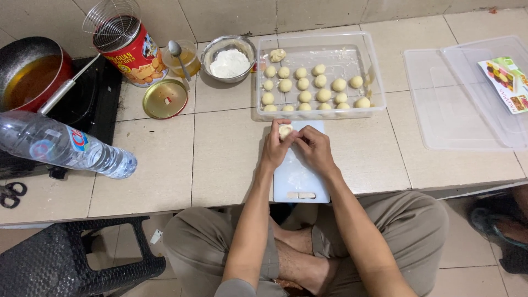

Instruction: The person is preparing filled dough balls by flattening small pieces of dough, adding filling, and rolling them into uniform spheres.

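Note:
A small pale dough ball (285, 131) is pinched between the fingertips of both hands above the far end of a white cutting board (300, 179). My left hand (275, 144) grips it from the left and my right hand (314, 147) from the right. Just beyond them stands a clear plastic tray (319, 41) with several shaped dough balls (311, 88) in rows and one larger lump (278, 54) at its back left corner. I sit cross-legged on the tiled floor.
A steel bowl of flour (229, 59), a glass with a spoon (181, 58), a red tin (135, 47) topped by a wire skimmer, its gold lid (165, 99), a pan of oil (30, 71) on a black stove, a lying water bottle (60, 146), scissors (11, 193), clear lids (473, 93), black stool (66, 258).

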